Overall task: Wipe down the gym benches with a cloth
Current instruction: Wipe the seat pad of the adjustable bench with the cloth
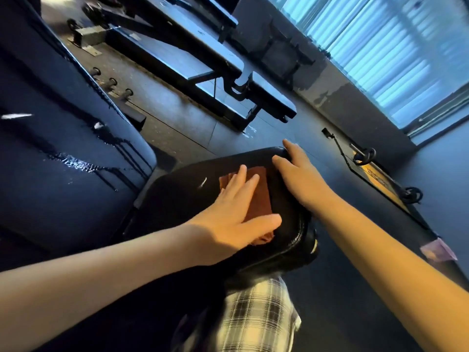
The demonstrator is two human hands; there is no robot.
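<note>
Plaid garment (256, 316) sat lowest in frame, closest to the lens, with both bare forearms reaching out over it. Cloth (258, 196), rust-brown and folded flat, lay on top of the black seat pad (177, 199), toward its far right part. Left hand (233, 214) lay on it palm down, fingers straight and spread, nothing pinched. I read that as pressure for a flat wipe with full cloth contact. Right hand (299, 174) rested on the pad's far right corner just beside the cloth, fingers extended, not curled round anything. My guess was bracing, to keep the pad from rocking under the push.

Left of the seat, the big inclined back pad (63, 148) showed wet streaks and runs, so I judged it likely done and the seat the part in work. Farther off, another bench (177, 59) stood on the dark floor (317, 133), well apart; it looked dry, but I couldn't confirm. On the right, a yellow-and-black frame (375, 176) lay on the floor, with blinds (380, 47) over the window beyond.

Risk I saw: cloth slipping from under an open palm on slick vinyl.
</note>
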